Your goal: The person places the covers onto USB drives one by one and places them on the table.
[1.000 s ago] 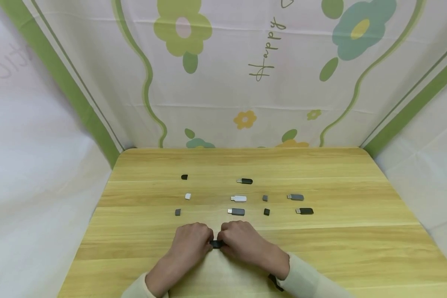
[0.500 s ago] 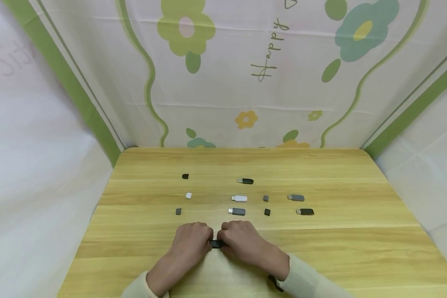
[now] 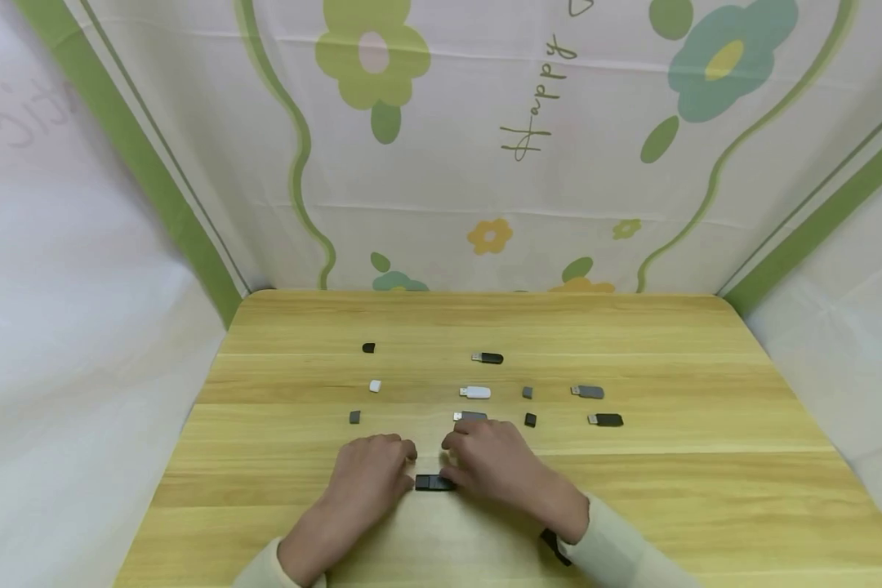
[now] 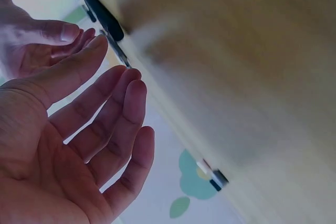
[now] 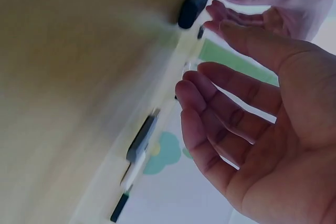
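Observation:
A black USB stick (image 3: 434,483), its cap on and no metal plug showing, lies on the wooden table (image 3: 265,506) near the front. My left hand (image 3: 371,476) is just left of it with fingers loosely spread and holding nothing, as the left wrist view shows of that hand (image 4: 89,129). To the right, my right hand (image 3: 496,461) has relaxed fingers, and its thumb overlaps the stick's right end in the head view. The right wrist view shows that hand (image 5: 252,124) with nothing between its fingers. Beyond it, a grey USB stick (image 3: 472,416) is partly covered by the right hand.
Farther back lie uncapped USB sticks: black (image 3: 488,358), white (image 3: 476,393), grey (image 3: 588,392) and another black one (image 3: 606,420). Loose caps lie to their left, among them a white cap (image 3: 375,386) and a black cap (image 3: 531,420). A patterned curtain (image 3: 426,163) hangs behind.
Both hands were gripping the black USB stick by its two ends. Their fingers have now loosened and moved apart, leaving the stick lying on the table.

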### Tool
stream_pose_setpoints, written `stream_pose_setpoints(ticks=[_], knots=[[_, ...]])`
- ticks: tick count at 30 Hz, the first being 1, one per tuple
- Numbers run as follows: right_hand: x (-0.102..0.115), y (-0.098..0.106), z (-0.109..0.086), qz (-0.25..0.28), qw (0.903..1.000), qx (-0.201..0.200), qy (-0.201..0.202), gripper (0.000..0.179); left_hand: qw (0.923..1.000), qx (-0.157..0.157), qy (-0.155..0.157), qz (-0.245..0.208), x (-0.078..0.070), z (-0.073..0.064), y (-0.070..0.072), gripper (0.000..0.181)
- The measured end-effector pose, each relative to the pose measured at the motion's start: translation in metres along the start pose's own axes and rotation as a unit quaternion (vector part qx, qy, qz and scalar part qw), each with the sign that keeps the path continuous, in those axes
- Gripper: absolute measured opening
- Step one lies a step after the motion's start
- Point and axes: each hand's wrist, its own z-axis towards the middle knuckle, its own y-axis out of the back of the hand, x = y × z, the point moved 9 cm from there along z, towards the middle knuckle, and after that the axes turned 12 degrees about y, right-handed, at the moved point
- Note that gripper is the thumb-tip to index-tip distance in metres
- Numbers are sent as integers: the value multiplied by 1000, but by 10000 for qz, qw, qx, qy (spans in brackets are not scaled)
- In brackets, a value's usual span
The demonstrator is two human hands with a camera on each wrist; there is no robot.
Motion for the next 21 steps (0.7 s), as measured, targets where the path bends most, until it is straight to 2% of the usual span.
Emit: stream_pose_setpoints(ticks=[12,16,21], knots=[[-29,22,0,-213,9987,-387,-251,25,9972,-607,380,-208,26,7,31,26],[-35,23,-2,-129,9984,-425,-344,25,9956,-739,539,-204,37,11,39,27],[-44,18,-2,22,9980,-342,-529,25,9942,-795,712,-136,49,14,41,28]])
